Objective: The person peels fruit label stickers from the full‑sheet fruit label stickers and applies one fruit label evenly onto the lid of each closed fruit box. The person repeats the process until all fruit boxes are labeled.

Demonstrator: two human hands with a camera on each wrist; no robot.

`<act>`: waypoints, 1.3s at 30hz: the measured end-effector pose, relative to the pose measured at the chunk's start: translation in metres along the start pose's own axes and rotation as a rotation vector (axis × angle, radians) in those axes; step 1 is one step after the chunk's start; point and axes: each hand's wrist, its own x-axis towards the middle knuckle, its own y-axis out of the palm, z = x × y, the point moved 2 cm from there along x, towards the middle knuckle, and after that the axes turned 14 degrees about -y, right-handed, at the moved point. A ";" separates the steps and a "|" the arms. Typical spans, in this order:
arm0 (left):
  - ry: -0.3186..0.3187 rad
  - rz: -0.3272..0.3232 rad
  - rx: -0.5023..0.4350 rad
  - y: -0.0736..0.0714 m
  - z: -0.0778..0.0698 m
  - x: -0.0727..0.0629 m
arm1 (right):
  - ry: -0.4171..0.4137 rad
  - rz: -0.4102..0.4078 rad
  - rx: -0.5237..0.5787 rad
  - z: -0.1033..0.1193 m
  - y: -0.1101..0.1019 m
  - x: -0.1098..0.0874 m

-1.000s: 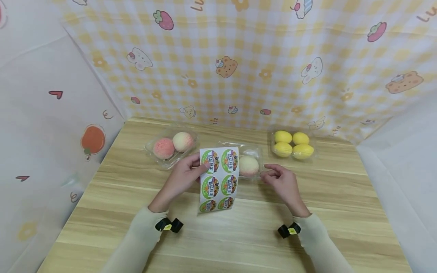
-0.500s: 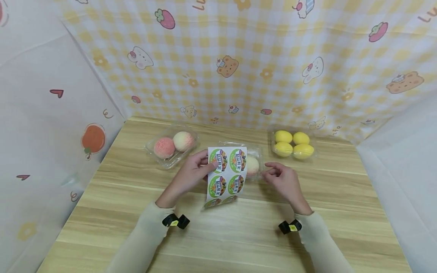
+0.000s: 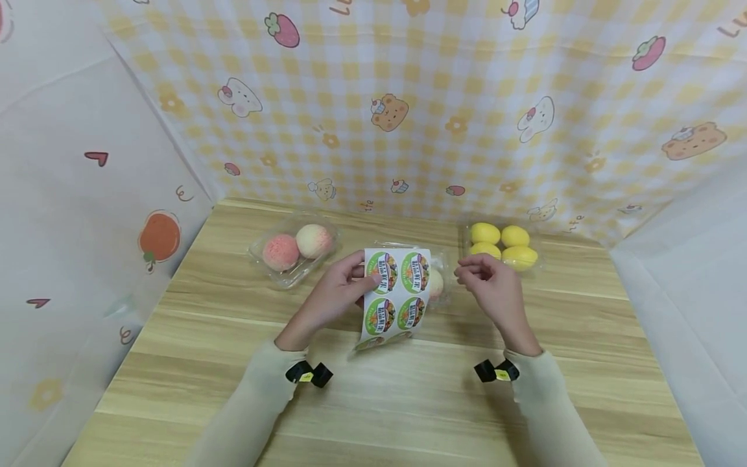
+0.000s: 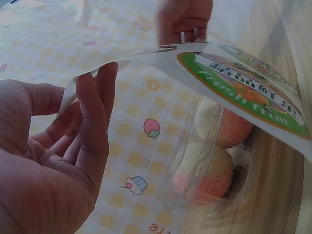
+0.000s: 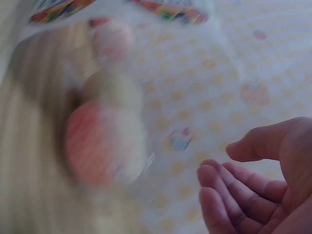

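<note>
My left hand (image 3: 334,287) pinches a sheet of round fruit stickers (image 3: 398,299) at its left edge, thumb in front. The sheet hangs with its lower end bending under. Behind it lies a clear plastic box (image 3: 397,245), mostly hidden; a pale peach (image 3: 435,284) shows past the sheet's right edge. In the right wrist view, a red and cream peach (image 5: 100,141) appears blurred. My right hand (image 3: 496,295) hovers just right of this box, thumb apart from the loosely bent fingers, with nothing seen between them.
At the back left stands another clear box (image 3: 287,283) with a pink and a cream peach. A clear box (image 3: 538,261) of several yellow lemons sits at the back right, partly behind my right hand. A patterned cloth (image 3: 327,84) hangs behind the wooden table (image 3: 408,408).
My left hand has shifted right with the sticker sheet, covering more of the middle box. The right hand has risen away from the box's right side, towards the lemons.
</note>
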 end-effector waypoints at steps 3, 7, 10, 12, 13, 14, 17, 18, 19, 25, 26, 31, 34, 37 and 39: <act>0.009 0.015 -0.008 0.003 -0.002 0.002 | -0.066 -0.072 0.034 0.021 0.002 0.004; 0.021 0.035 -0.023 0.008 -0.005 0.004 | -0.193 -0.128 0.044 0.047 0.008 0.007; 0.028 0.048 -0.031 0.011 -0.006 0.005 | -0.291 -0.121 0.051 0.059 0.014 0.008; 0.031 0.055 -0.032 0.013 -0.006 0.006 | -0.342 -0.108 0.060 0.064 0.019 0.009; 0.032 0.058 -0.031 0.014 -0.005 0.006 | -0.364 -0.102 0.065 0.066 0.021 0.009; 0.032 0.059 -0.030 0.014 -0.005 0.007 | -0.379 -0.093 0.071 0.068 0.024 0.009; 0.031 0.064 -0.017 0.016 -0.004 0.008 | -0.417 -0.073 0.078 0.071 0.030 0.009; 0.033 0.066 -0.012 0.017 -0.004 0.008 | -0.429 -0.065 0.077 0.071 0.032 0.009; 0.034 0.066 -0.006 0.018 -0.004 0.008 | -0.442 -0.059 0.072 0.072 0.034 0.008; 0.051 0.078 0.013 0.022 -0.007 0.006 | -0.557 -0.042 0.014 0.073 0.045 0.006; 0.053 0.084 0.015 0.022 -0.007 0.006 | -0.571 -0.042 0.005 0.073 0.047 0.005; 0.057 0.101 0.025 0.025 -0.006 0.006 | -0.585 -0.053 -0.008 0.074 0.052 0.003; 0.058 0.102 0.030 0.025 -0.005 0.006 | -0.582 -0.060 -0.007 0.074 0.053 0.003; 0.060 0.098 0.038 0.025 -0.004 0.007 | -0.579 -0.065 -0.012 0.073 0.054 0.003; 0.061 0.096 0.044 0.025 -0.004 0.007 | -0.574 -0.066 -0.013 0.072 0.054 0.003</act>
